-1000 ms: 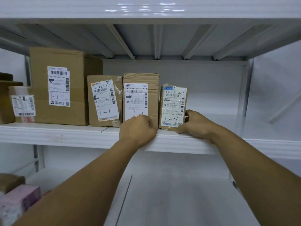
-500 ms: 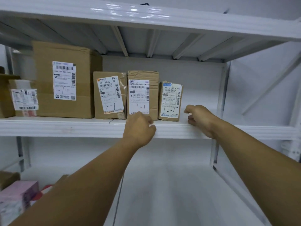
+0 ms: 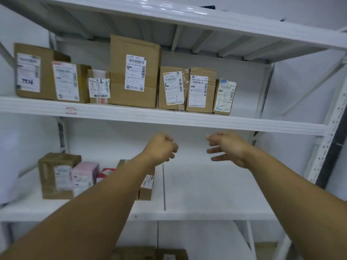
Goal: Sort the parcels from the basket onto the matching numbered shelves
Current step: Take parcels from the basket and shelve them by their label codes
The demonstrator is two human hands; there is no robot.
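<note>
The white shelving rack [image 3: 319, 156] fills the view. Its upper shelf [image 3: 244, 124] carries a row of brown parcels standing upright with their labels facing out. The tall box [image 3: 134, 72] stands in the middle, with three smaller parcels to its right. The small parcel [image 3: 224, 97] ends the row and touches its neighbour [image 3: 201, 91]. The pen marks on these labels look like "1-1". The lower shelf [image 3: 206, 184] holds a cluster of boxes [image 3: 56, 175] at the left, partly hidden by the left forearm.

Both hands hang in front of the gap between the two shelves, below the upper shelf's edge and clear of every parcel. The left hand [image 3: 161, 149] is loosely curled and holds nothing. The right hand [image 3: 227, 147] has its fingers [image 3: 214, 151] loosely spread and is also empty.

With both hands empty and the row tidy, the shelving step looks finished. The next move is likely to be turning to the basket, which is out of view, taking a parcel and reading its number to find the matching shelf
</note>
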